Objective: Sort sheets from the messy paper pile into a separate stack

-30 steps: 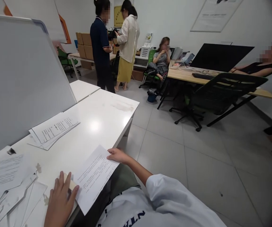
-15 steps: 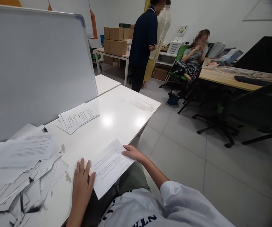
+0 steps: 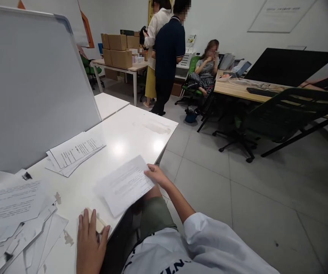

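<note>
We are pinching a white printed paper sheet (image 3: 124, 185) by its edge in our right hand (image 3: 155, 176), holding it level at twelve o'clock above the white tabletop (image 3: 124, 129), while our left hand (image 3: 91, 241) is curving over a small cream block (image 3: 99, 222), its grip unclear.

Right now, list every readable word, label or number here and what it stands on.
Dark letters on the white shirt: cut off, unsure.
White printed sheet in the right hand, and the stacked sheets: too small to read.
Pale wall poster: too blurred to read.
</note>
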The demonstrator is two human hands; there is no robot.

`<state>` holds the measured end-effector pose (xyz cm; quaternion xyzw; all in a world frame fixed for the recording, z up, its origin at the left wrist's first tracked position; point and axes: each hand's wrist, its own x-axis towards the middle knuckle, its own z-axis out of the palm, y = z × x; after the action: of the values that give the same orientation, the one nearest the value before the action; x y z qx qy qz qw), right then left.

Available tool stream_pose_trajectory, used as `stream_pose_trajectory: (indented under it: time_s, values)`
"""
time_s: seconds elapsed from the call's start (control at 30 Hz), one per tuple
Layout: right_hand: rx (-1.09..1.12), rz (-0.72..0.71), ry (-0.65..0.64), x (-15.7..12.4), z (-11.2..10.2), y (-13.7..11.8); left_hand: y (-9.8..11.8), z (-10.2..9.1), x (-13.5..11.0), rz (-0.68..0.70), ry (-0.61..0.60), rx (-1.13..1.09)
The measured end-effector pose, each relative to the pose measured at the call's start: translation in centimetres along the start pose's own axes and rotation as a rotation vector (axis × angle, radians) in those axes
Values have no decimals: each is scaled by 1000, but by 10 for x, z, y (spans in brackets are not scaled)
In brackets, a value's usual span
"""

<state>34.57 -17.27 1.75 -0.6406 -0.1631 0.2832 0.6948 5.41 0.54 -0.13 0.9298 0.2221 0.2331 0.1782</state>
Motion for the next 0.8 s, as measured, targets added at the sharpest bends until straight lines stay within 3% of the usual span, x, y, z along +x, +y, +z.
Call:
stream_pose_trajectory:
  time_s: [0.13, 0.23, 0.37, 0.53, 0.7, 0.8]
  values:
    - [221, -69, 277, 26, -10, -5, 7, -5, -1, -25, -11, 26]
    - [319, -149, 386, 54, -13, -15, 12, -9, -4, -56, -39, 30]
    - [414, -195, 341, 91, -1, -32, 14, -13, -7, -80, -64, 32]
    - [434, -221, 296, 135, 34, -46, 12, -13, -7, -109, -95, 36]
    - [50, -118, 277, 172, 80, -50, 21, -18, -16, -168, -150, 9]
    - [-42, -55, 116, 195, 113, -40, 29, -22, -21, -246, -222, -14]
